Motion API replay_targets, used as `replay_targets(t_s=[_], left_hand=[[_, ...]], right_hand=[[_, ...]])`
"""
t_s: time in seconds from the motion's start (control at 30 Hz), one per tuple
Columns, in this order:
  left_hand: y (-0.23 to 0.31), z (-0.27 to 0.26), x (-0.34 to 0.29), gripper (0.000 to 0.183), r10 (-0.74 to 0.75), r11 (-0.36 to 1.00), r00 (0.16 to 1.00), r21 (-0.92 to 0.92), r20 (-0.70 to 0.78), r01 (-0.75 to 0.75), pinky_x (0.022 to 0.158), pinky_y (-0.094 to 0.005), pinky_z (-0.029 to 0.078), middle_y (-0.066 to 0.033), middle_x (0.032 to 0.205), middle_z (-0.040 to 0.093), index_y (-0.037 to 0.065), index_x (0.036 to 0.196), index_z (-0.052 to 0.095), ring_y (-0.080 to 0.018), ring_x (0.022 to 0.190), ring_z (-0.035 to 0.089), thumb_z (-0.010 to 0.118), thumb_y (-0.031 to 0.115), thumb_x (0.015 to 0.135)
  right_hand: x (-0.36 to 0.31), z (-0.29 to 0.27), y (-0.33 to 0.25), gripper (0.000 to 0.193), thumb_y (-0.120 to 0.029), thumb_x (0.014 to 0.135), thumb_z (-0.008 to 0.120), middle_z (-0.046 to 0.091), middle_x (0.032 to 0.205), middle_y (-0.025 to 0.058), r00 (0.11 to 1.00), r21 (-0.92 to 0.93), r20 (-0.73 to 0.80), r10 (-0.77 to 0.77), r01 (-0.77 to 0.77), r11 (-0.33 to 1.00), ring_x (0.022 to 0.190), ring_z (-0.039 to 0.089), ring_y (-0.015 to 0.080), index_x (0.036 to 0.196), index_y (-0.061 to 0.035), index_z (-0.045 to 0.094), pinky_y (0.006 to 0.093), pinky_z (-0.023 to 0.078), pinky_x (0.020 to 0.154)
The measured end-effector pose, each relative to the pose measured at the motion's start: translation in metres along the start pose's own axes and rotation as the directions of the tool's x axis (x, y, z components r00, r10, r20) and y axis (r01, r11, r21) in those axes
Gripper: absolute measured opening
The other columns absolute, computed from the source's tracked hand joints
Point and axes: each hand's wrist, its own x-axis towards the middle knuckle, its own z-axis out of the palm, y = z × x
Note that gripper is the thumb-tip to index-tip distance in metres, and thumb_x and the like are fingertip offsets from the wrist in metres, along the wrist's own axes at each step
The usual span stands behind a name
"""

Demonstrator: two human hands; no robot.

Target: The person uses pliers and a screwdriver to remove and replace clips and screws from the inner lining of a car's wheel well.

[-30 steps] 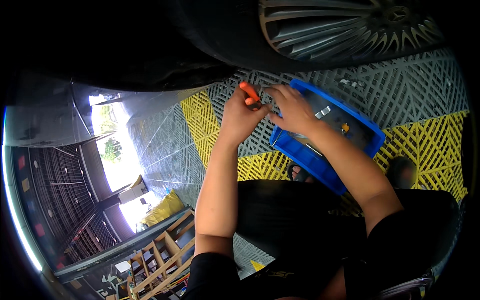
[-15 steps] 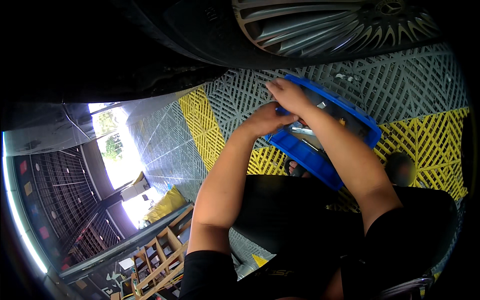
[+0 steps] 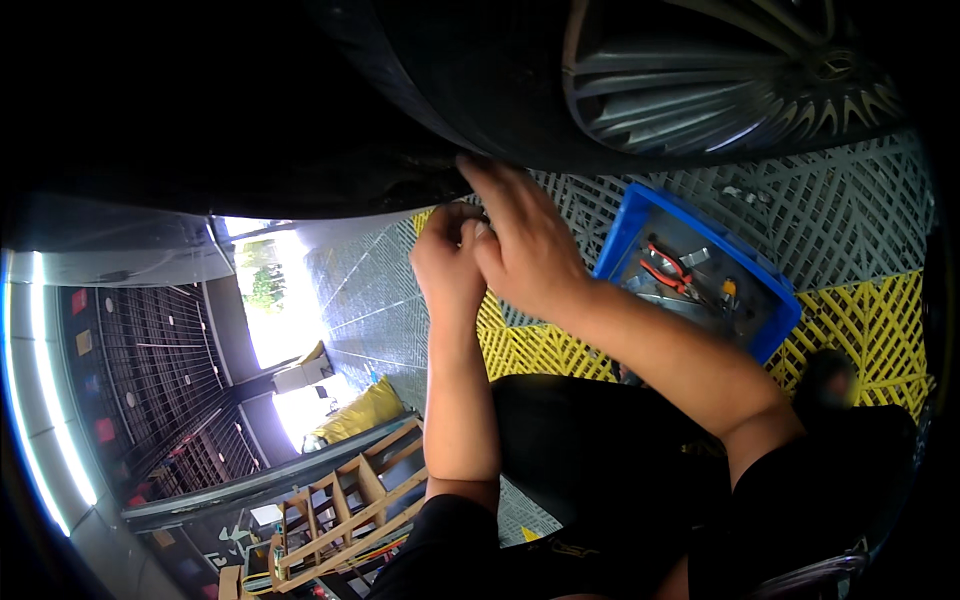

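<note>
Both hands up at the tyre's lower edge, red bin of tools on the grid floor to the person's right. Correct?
Not quite: the bin is blue, not red. The head view shows it on the grey and yellow grid floor to the person's right, with red-handled pliers among the tools inside. The rest holds: the left hand and right hand are both up at the tyre, at its lower edge.

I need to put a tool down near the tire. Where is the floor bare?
Bare grey grid floor lies between the wheel and the blue tray. The tray holds pliers; both hands crowd the tire edge.
</note>
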Motion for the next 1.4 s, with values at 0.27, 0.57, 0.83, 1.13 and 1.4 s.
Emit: replay_targets(t_s=[0.27, 0.57, 0.83, 1.13, 1.4], left_hand=[[0.022, -0.022, -0.005, 0.050, 0.332, 0.876, 0.507, 0.060, -0.795, -0.479, 0.112, -0.0411, 0.040, -0.0172, 0.139, 0.054, 0.000, 0.140, 0.045, -0.0292, 0.132, 0.051, 0.058, 0.018, 0.095], [0.041, -0.015, 0.026, 0.111, 0.389, 0.918, 0.580, 0.350, -0.716, -0.183, 0.127, -0.0559, 0.018, -0.0304, 0.163, 0.021, -0.008, 0.160, 0.012, -0.0460, 0.154, 0.020, 0.081, 0.035, 0.084], [0.027, -0.009, 0.026, 0.132, 0.318, 0.910, 0.702, 0.414, -0.637, -0.036, 0.128, -0.0569, 0.014, -0.0304, 0.169, 0.000, 0.000, 0.163, -0.008, -0.0466, 0.157, 0.009, 0.084, 0.041, 0.078], [0.010, 0.012, 0.038, 0.127, 0.339, 0.940, 0.669, 0.205, -0.661, -0.273, 0.126, -0.0583, 0.010, -0.0360, 0.166, -0.008, -0.007, 0.161, -0.012, -0.0500, 0.156, 0.006, 0.079, 0.028, 0.079], [0.027, 0.009, 0.034, 0.123, 0.253, 0.967, 0.671, 0.207, -0.697, -0.149, 0.128, -0.0555, 0.009, -0.0354, 0.166, -0.001, -0.007, 0.161, -0.010, -0.0486, 0.156, 0.007, 0.078, 0.027, 0.082]], right_hand=[[0.026, 0.011, -0.028, 0.057, -0.018, 0.096, 0.062, 0.049, 0.154, 0.0214, 0.974, 0.195, -0.057, -0.220, 0.227, 0.954, 0.142, 0.048, 0.0396, 0.149, -0.0006, 0.047, 0.0482, 0.042, 0.116], [0.022, 0.001, -0.014, 0.044, -0.008, 0.095, 0.060, 0.057, 0.148, 0.0168, 0.997, 0.270, 0.029, -0.074, 0.064, 0.961, 0.131, 0.059, 0.0350, 0.139, -0.0057, 0.060, 0.0447, 0.052, 0.106], [-0.011, 0.010, 0.049, 0.056, -0.002, 0.087, 0.061, 0.059, 0.136, 0.0243, 0.993, -0.030, -0.119, 0.001, -0.005, 1.000, 0.121, 0.060, 0.0411, 0.143, -0.0019, 0.054, 0.0500, 0.049, 0.105], [-0.007, 0.024, 0.050, 0.064, -0.003, 0.084, 0.063, 0.060, 0.142, 0.0194, 0.993, 0.082, 0.062, 0.096, -0.101, 0.991, 0.129, 0.059, 0.0376, 0.147, -0.0078, 0.054, 0.0467, 0.049, 0.109], [0.007, -0.011, 0.071, 0.050, -0.008, 0.088, 0.058, 0.065, 0.130, 0.0232, 0.914, 0.067, 0.287, 0.287, -0.318, 0.946, 0.120, 0.062, 0.0423, 0.138, -0.0086, 0.062, 0.0482, 0.050, 0.103]])
